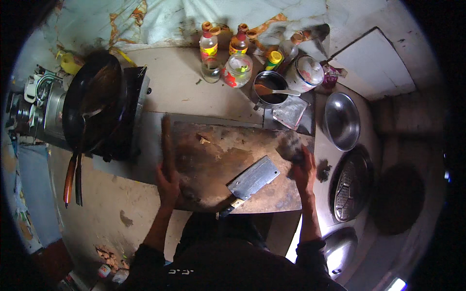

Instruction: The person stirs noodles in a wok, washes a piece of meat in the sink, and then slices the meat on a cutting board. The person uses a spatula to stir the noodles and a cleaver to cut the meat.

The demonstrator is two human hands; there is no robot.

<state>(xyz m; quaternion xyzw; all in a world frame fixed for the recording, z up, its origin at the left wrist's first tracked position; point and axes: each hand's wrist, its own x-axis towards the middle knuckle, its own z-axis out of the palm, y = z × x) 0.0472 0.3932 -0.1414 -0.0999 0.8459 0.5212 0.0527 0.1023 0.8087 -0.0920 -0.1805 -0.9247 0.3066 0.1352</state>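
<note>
My left hand grips a brown wooden rolling pin that stands at the board's left edge. My right hand holds a blurred dark grey thing, perhaps a cloth or rag, over the board's right side. Between the hands lies a worn wooden cutting board, stained dark and light in patches. A cleaver rests diagonally on it, its black and pale handle reaching over the near edge. Near the board's far side sits a small tan scrap.
Left, a black wok with a ladle sits on a stove. Sauce bottles, a glass jar, a dark pot with a spoon across it and a lidded enamel pot stand behind. Right are a metal bowl and steamer rack.
</note>
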